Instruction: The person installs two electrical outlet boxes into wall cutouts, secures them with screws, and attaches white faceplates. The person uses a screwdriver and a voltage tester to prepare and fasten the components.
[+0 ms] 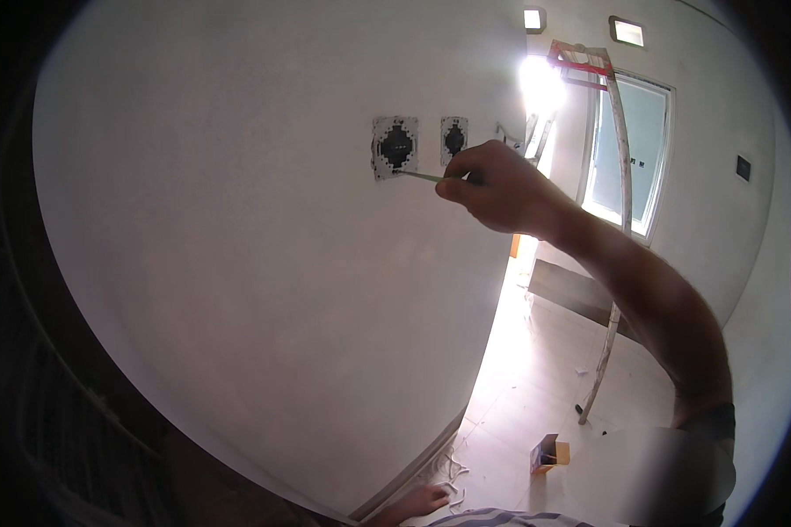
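My right hand (488, 184) grips a slim screwdriver (426, 175), its green shaft reaching the lower edge of the left wall plate (380, 149). This square plate has a dark, cross-shaped centre and sits on the white wall. A second, similar plate (453, 126) is just to its right, with short wires poking from the wall beyond it. My left hand (426, 499) is low at the bottom edge, small and partly seen, with fingers curled; what it may hold is unclear. Loose white cables (455, 470) show beside it.
A tall ladder (623, 158) with a red top section stands at the right, near a framed panel (637, 114) and bright opening. An open cardboard box (558, 452) sits on the tiled floor (501, 422). A small dark fixture (743, 167) is on the far-right wall.
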### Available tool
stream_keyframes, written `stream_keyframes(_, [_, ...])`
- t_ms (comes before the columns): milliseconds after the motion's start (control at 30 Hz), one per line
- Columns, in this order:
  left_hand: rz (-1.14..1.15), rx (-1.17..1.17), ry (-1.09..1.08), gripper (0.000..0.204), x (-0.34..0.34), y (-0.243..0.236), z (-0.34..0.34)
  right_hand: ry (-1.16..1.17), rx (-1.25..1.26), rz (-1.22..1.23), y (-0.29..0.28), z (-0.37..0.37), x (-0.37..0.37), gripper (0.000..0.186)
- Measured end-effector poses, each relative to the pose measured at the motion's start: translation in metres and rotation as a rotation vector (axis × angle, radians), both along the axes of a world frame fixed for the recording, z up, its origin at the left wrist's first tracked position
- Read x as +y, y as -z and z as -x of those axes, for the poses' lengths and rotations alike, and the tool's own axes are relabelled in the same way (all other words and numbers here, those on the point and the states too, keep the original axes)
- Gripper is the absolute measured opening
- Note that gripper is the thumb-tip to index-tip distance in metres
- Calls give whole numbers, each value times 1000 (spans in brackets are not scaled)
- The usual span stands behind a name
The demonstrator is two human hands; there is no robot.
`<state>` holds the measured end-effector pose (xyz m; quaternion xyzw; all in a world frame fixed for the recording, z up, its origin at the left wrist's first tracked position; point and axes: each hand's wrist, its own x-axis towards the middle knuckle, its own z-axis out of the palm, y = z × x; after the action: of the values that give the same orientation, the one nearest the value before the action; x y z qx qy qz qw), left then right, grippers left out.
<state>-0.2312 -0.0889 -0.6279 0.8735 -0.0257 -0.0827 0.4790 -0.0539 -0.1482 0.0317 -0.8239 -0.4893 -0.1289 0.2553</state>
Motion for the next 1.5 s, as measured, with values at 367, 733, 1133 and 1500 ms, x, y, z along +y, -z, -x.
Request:
stream_keyframes(367, [262,-207,-241,35,-49,-84,-38,-126,-328,-41,33,-85,5,30])
stream_keyframes(733, [1059,-185,-961,39,-82,-51,125,-449,841,518,463,62,-21,31])
stream_keyframes(1133, [1189,-306,-1747,18,-106,8,262,-892,901,636,623,274,-13,36])
stream_keyframes(1500, [-1390,-55,-1308,47,14,244,534,-413,700,934,660,140,-125,34])
